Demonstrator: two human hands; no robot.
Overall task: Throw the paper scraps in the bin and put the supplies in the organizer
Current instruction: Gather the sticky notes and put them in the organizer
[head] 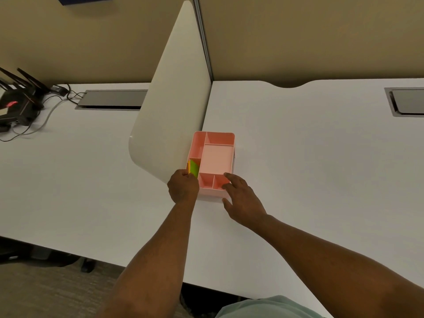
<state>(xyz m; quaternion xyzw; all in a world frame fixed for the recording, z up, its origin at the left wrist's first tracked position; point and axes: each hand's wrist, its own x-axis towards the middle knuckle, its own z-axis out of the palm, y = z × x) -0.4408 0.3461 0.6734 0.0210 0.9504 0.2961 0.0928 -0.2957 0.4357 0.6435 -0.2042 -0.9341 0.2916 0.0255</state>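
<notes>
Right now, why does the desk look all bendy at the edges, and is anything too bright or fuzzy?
Head view: the wide-angle lens bows the white desk edges and the divider panel; the light is soft and even, with only faint shadows under the left hand and right hand; no harsh glare; the pink organizer is sharp, the router at the edge slightly softer.

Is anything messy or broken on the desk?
Nothing looks spilled or broken. The pink organizer sits flat against the white divider. Its only contents are green and orange notes standing upright in a left slot, where the left hand is.
</notes>
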